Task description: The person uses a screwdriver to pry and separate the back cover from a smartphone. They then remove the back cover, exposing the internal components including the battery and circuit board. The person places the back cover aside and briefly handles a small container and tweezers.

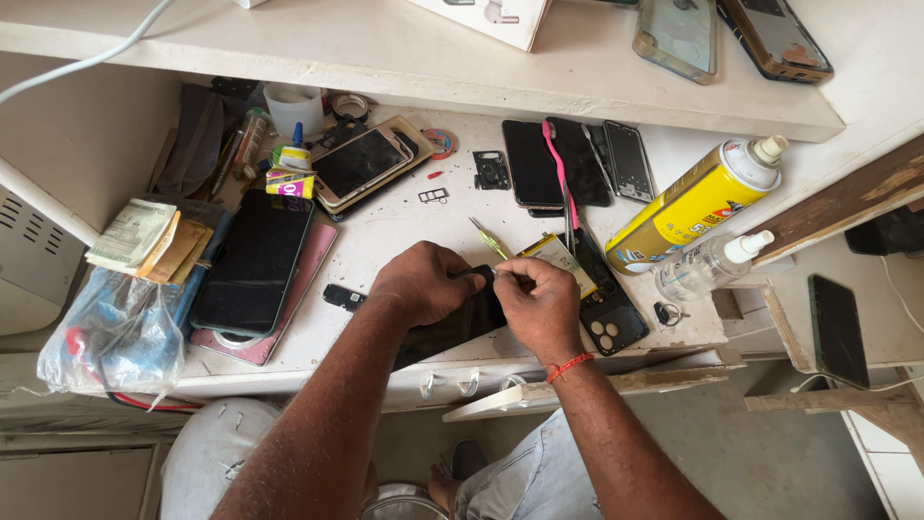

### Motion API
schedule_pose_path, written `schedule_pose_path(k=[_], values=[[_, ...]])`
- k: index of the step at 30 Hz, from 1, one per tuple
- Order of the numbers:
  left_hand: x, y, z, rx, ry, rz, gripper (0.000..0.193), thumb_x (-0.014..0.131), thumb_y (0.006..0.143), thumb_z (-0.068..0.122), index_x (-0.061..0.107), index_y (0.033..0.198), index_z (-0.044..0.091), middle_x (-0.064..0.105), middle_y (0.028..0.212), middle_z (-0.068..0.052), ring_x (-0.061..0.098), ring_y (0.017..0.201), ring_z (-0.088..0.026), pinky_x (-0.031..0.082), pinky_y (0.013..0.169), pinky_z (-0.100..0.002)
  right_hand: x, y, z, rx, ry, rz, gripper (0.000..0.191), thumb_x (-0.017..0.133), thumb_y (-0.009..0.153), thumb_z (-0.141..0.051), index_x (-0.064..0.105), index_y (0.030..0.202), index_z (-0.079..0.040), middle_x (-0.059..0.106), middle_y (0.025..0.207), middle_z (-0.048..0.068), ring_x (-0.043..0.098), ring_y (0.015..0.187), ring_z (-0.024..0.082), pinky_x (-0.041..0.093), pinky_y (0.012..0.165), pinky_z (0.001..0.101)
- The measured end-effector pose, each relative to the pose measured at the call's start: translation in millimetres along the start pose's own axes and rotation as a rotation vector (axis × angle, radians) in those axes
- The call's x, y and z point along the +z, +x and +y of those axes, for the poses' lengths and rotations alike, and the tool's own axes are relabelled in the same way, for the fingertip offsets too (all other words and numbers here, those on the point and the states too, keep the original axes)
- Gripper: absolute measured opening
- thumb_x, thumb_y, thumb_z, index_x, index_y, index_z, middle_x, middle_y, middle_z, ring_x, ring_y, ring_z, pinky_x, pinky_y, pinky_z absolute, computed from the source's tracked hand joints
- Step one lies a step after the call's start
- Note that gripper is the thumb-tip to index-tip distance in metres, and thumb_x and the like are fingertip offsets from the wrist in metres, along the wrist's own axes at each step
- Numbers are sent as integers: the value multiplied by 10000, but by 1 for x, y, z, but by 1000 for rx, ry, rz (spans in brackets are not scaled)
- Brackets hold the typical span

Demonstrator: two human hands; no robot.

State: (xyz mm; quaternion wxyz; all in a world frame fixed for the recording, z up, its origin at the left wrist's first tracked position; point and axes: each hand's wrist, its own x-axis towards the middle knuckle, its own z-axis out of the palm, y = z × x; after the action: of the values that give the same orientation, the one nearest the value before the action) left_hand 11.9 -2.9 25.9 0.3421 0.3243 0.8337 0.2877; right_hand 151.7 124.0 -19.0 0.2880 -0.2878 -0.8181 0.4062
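My left hand (421, 281) rests on a black phone screen (452, 327) lying at the front edge of the white bench and holds it down. My right hand (539, 306), with a red thread at the wrist, pinches a small screwdriver with a yellow-green handle (489, 239), whose tip points at the screen's upper edge. Just right of my hands lies an opened phone body (602, 308) with its battery and camera holes showing.
A big dark phone (252, 260) lies on a pink case at the left, beside a plastic bag (115, 332) and folded notes. Several phones and screens sit at the back. A yellow spray can (693, 204) and a clear bottle (707, 265) lie at the right.
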Motion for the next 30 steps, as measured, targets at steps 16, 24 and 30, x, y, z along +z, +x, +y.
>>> schedule_pose_path(k=[16,24,30], values=[[0,-3,4,-18,14,-3,425,728,839,512,787,1162,243,781,1128,-58,725,1091,-243,523,1030,-389,-4,-12,-3,-5,-33,15,102,728,866,-55,792,941,-30,737,685,5,641,588,24,513,530,204],[-1,-4,1,-10,-30,13,423,727,832,503,796,1159,244,785,1123,-71,732,1080,-253,530,1022,-385,-6,-23,-1,18,-6,48,100,733,860,-52,796,931,-19,692,633,-24,576,554,1,463,498,194],[1,-2,1,-10,-7,14,421,732,832,508,790,1158,249,776,1132,-64,720,1094,-254,523,1022,-389,-10,-31,3,49,27,43,97,726,870,-44,794,927,-5,653,610,-29,529,535,-7,418,470,196]])
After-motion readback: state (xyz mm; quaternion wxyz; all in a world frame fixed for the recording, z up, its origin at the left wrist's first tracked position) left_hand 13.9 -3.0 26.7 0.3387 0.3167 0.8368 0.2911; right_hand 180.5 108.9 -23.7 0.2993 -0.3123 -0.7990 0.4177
